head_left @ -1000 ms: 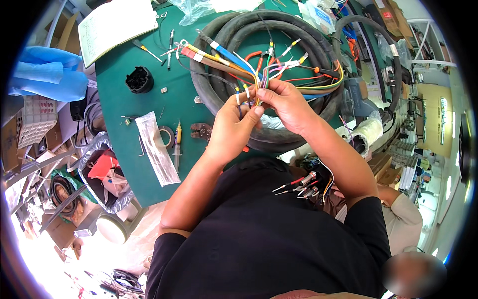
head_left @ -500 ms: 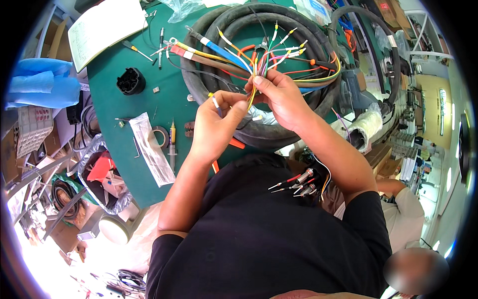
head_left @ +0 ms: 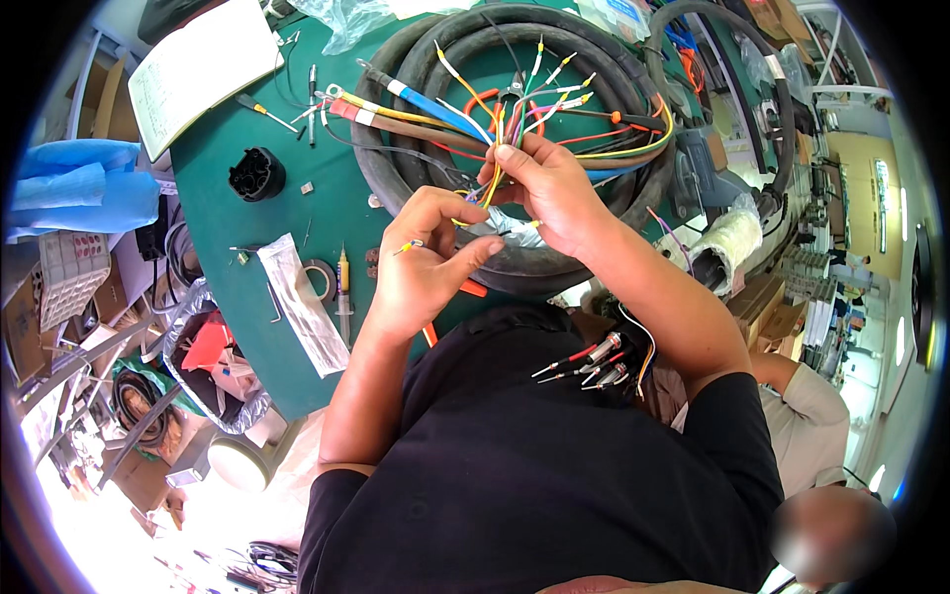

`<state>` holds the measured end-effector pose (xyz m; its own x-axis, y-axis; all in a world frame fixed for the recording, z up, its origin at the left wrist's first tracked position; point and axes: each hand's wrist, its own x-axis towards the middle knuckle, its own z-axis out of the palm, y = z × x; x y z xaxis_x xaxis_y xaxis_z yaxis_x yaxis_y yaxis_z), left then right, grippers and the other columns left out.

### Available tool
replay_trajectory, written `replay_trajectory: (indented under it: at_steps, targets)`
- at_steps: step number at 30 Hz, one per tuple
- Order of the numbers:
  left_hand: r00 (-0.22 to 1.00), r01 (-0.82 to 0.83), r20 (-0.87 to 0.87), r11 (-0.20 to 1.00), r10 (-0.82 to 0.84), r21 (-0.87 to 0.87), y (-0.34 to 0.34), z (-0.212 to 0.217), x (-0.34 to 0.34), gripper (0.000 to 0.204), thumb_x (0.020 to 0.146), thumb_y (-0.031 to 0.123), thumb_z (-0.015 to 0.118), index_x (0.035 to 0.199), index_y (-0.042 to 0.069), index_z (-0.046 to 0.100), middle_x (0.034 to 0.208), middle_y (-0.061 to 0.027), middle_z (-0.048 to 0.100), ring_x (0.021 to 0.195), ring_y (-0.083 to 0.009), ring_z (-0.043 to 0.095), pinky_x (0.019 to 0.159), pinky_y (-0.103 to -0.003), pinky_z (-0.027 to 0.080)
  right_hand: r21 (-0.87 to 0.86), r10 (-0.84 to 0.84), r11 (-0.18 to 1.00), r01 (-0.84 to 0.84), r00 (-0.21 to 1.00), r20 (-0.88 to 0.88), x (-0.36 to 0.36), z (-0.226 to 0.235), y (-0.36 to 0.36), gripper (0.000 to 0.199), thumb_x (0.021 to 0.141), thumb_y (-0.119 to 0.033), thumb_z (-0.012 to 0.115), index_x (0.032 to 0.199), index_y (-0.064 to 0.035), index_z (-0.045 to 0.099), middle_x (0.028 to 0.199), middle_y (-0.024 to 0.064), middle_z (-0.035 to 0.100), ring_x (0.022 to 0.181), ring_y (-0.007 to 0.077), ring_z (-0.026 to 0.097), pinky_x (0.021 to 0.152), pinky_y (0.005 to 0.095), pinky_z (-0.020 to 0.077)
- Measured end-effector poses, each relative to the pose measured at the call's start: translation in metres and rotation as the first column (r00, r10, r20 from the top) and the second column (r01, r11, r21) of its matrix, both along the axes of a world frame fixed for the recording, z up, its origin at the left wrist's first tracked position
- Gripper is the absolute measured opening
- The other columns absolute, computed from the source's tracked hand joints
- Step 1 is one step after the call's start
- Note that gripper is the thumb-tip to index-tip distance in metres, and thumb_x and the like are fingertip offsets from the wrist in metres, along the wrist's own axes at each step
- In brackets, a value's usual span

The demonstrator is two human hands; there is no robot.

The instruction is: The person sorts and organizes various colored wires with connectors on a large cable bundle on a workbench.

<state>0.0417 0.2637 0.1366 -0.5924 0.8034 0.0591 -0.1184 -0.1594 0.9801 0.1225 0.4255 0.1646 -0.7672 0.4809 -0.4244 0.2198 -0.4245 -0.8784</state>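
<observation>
My right hand (head_left: pixel 554 193) is closed in a pinch round a bundle of thin coloured wires (head_left: pixel 507 129). Their tips, many with yellow or white ends, fan out beyond my fingers. Just left of it is my left hand (head_left: pixel 421 252), its thumb spread away from the curled fingers. A yellow-tipped wire (head_left: pixel 408 246) sticks out between those fingers, which seem to hold it. Thin wires bend down from the bundle toward the left fingertips; their run inside the hand is hidden. Beside the bundle lie thicker leads, among them a blue lead (head_left: pixel 426 102) with a metal lug.
A thick black cable (head_left: pixel 391 168) lies coiled on the green table (head_left: pixel 228 327). To the left are a black round connector housing (head_left: pixel 257 174), a screwdriver (head_left: pixel 267 114), a syringe (head_left: pixel 343 297), a tape roll (head_left: pixel 319 280) and an open notebook (head_left: pixel 203 74). A person (head_left: pixel 807 426) is at the lower right.
My left thumb has come away from the fingers, and that hand has turned and shifted slightly down-left, its yellow-tipped wire with it. My right hand keeps its pinch on the wires.
</observation>
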Motion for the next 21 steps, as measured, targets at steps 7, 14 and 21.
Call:
replay_trajectory:
  at_steps: [7, 14, 21]
  targets:
    - [0.987, 0.053, -0.143, 0.992, -0.069, -0.111, -0.005, 0.013, -0.006, 0.030, 0.065, 0.003, 0.082, 0.090, 0.006, 0.067, 0.090, -0.0006, 0.055, 0.058, -0.0054, 0.038, 0.051, -0.021, 0.033, -0.006, 0.005, 1.000, -0.005, 1.000, -0.014, 0.002, -0.002, 0.001, 0.016, 0.095, -0.018, 0.053, 0.096, -0.0041, 0.059, 0.086, 0.0059, 0.062, 0.080, 0.0144, 0.061, 0.069, 0.0305, 0.0514]
    - [0.946, 0.136, -0.286, 0.988, -0.152, -0.078, -0.012, 0.017, -0.015, 0.029, 0.065, 0.004, 0.082, 0.091, 0.008, 0.070, 0.094, -0.0016, 0.055, 0.066, -0.0079, 0.046, 0.053, -0.020, 0.035, -0.012, -0.001, 1.000, 0.000, 1.000, -0.010, 0.002, -0.003, 0.002, 0.018, 0.096, -0.020, 0.053, 0.098, -0.0034, 0.059, 0.086, 0.0068, 0.063, 0.080, 0.0157, 0.062, 0.073, 0.0316, 0.0507]
    - [0.978, -0.041, 0.208, 0.998, 0.029, 0.052, -0.002, 0.005, -0.011, 0.016, 0.085, 0.013, 0.071, 0.087, 0.001, 0.060, 0.081, 0.0009, 0.058, 0.065, -0.0025, 0.046, 0.055, -0.019, 0.036, -0.022, 0.018, 1.000, -0.018, 1.000, -0.006, 0.000, -0.002, -0.001, 0.014, 0.095, -0.016, 0.052, 0.096, -0.0037, 0.059, 0.087, 0.0059, 0.061, 0.081, 0.0140, 0.061, 0.069, 0.0299, 0.0516]
